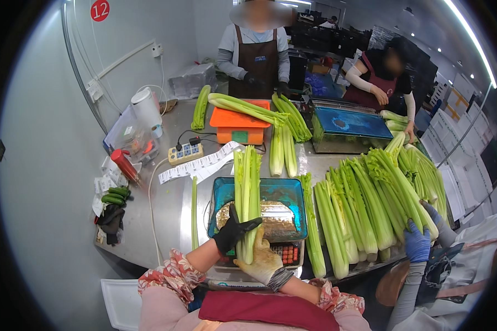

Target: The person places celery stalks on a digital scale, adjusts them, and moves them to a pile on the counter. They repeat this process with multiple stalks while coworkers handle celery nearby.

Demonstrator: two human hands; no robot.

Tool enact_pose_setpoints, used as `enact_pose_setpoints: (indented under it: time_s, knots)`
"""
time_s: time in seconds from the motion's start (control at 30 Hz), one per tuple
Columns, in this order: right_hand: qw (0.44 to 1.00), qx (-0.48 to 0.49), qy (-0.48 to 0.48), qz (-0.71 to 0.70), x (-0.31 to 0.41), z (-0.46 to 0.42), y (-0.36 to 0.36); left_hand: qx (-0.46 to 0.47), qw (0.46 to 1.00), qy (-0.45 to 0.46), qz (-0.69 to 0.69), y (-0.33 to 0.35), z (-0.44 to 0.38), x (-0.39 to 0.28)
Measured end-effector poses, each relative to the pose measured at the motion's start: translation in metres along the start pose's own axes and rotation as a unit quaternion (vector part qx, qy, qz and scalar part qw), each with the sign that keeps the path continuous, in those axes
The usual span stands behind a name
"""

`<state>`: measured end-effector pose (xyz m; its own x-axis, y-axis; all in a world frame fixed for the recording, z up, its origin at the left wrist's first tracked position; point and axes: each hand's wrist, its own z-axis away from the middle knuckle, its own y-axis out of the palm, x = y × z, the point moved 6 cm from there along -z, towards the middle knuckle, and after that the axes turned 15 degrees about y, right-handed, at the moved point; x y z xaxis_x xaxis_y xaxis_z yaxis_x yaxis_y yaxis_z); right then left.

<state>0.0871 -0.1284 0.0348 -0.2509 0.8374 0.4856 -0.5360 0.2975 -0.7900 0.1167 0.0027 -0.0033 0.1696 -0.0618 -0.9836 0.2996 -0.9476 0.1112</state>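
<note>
A bunch of celery [247, 182] stands out from me over the blue tray of a weighing scale [283, 190], its cut base toward me. My left hand [233, 231], in a black glove, grips the bunch from the left, thumb and a finger spread around the stalks. Around the base closes my right hand [261, 258], in a pale, stained work glove. Behind the hands, the scale's red and white keypad [289, 253] is partly covered. One loose celery stalk [194, 215] lies left of the scale, and a narrow bunch [313, 231] lies along its right side.
Many celery bunches [356, 207] line the right, where a co-worker's blue-gloved hand [417, 242] holds one. An orange scale [240, 120] bearing celery stands ahead, near a power strip [185, 153] and label strip [203, 162]. Cucumbers [116, 195] and a red bottle [125, 165] lie left. Two people stand opposite.
</note>
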Motion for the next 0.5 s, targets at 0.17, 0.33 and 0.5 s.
enact_pose_setpoints:
  time_s: [0.17,0.33,0.5]
  knots:
    - [0.959,0.073,-0.026,-0.274,-0.029,-0.029,-0.009,-0.002,0.997,-0.034,0.067,-0.009,0.000,0.016]
    - [0.791,0.295,-0.015,-0.536,-0.034,-0.038,0.057,-0.011,0.985,-0.091,0.144,-0.005,0.007,0.020]
    - [0.747,0.243,-0.051,-0.616,-0.034,-0.036,0.022,0.010,0.989,-0.023,0.146,0.025,0.024,-0.011]
